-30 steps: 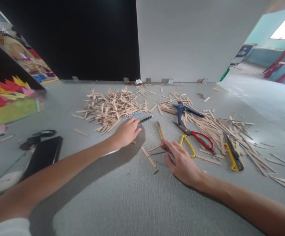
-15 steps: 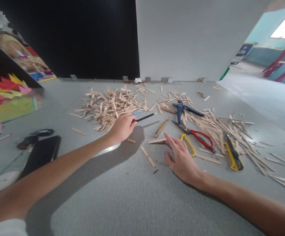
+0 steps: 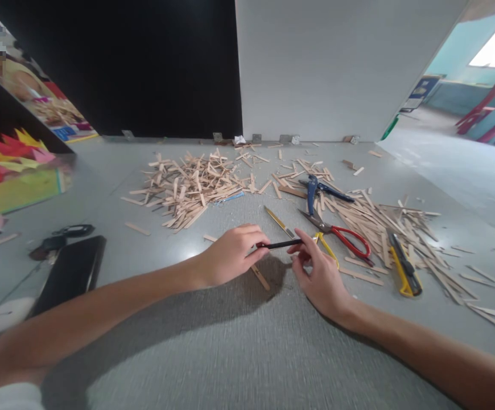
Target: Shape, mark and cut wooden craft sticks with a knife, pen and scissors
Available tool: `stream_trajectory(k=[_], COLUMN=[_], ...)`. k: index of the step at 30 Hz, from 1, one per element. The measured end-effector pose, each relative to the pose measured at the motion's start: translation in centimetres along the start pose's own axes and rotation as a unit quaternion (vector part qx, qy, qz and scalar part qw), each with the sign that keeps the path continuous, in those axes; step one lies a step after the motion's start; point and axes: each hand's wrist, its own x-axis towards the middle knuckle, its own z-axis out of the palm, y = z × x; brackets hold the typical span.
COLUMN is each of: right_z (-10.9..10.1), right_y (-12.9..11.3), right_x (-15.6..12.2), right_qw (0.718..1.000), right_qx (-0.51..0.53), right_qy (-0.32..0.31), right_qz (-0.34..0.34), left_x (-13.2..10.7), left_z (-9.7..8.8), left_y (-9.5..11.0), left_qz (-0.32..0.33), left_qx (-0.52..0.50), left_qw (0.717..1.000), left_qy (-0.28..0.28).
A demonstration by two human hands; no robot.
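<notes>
My left hand [image 3: 232, 254] grips one end of a thin black pencil [image 3: 278, 245] held level above the grey table [image 3: 239, 341]. The fingertips of my right hand [image 3: 320, 276] pinch the pencil's other end. A loose wooden stick [image 3: 259, 277] lies on the table just under both hands. A small yellow-handled blade [image 3: 280, 222] lies just beyond the pencil. Scissors with a red and a yellow handle [image 3: 345, 241] rest right of my right hand.
Two heaps of wooden sticks lie ahead, one heap [image 3: 188, 185] to the left, the other heap [image 3: 384, 219] to the right. Blue pliers [image 3: 316, 191] and a yellow box cutter [image 3: 403, 265] lie among them. A black phone [image 3: 70, 273] sits at left; a white board [image 3: 337, 68] stands behind.
My left hand lifted the pencil from beside the left stick heap and brought it toward me. My right hand left the stick it touched and took the pencil's tip.
</notes>
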Motion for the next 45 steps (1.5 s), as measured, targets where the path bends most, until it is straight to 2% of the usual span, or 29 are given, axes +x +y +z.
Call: stream_trajectory(k=[2, 5, 8, 10, 16, 21, 23, 26, 28, 31, 34, 40, 45], right_z=[-0.1, -0.2, -0.4, -0.7, -1.0, -0.5, -0.5, -0.6, -0.6, -0.6, -0.7, -1.3, -1.7], right_y=[-0.1, -0.2, -0.4, -0.6, -1.4, -1.3, -1.3, -1.4, -1.5, -1.5, -1.5, -1.0, -0.4], right_x=[0.2, 0.7, 1.2, 1.3, 1.3, 1.5, 1.6, 1.6, 1.5, 1.3, 1.3, 2.5, 3.4], right_qw=[0.999, 0.987, 0.965, 0.956, 0.957, 0.94, 0.936, 0.933, 0.931, 0.931, 0.942, 0.942, 0.931], right_qx=[0.032, 0.122, 0.218, 0.245, 0.238, 0.289, 0.292, 0.294, 0.295, 0.284, 0.258, 0.233, 0.236], right_qy=[0.014, 0.029, 0.029, 0.027, 0.026, 0.028, 0.02, -0.009, -0.035, -0.063, -0.084, -0.157, -0.204], right_qz=[0.039, 0.101, 0.146, 0.161, 0.167, 0.182, 0.194, 0.207, 0.213, 0.219, 0.197, 0.185, 0.189], left_x=[0.1, 0.2, 0.0, -0.3, -1.3, -1.7, -1.9, -2.4, -2.7, -3.0, -3.3, -3.5, -3.3], left_z=[-0.1, 0.2, 1.2, 2.1, 4.2, 4.8, 4.9, 5.0, 5.1, 5.5, 5.8, 6.4, 6.3], left_y=[0.2, -0.1, -0.8, -1.0, -0.6, -0.1, 0.1, 0.8, 1.3, 1.9, 2.0, 1.9, 2.2], left_qz=[-0.007, -0.051, -0.095, -0.095, -0.013, 0.044, 0.047, 0.026, 0.032, 0.06, 0.091, 0.151, 0.163], left_qx=[-0.009, -0.009, 0.004, 0.014, 0.087, 0.133, 0.147, 0.186, 0.195, 0.195, 0.204, 0.219, 0.219], left_qw=[1.0, 0.998, 0.995, 0.995, 0.996, 0.99, 0.988, 0.982, 0.98, 0.979, 0.974, 0.958, 0.958], left_qy=[0.014, 0.043, 0.031, 0.027, -0.021, -0.022, -0.01, 0.029, 0.03, 0.024, 0.029, 0.102, 0.087])
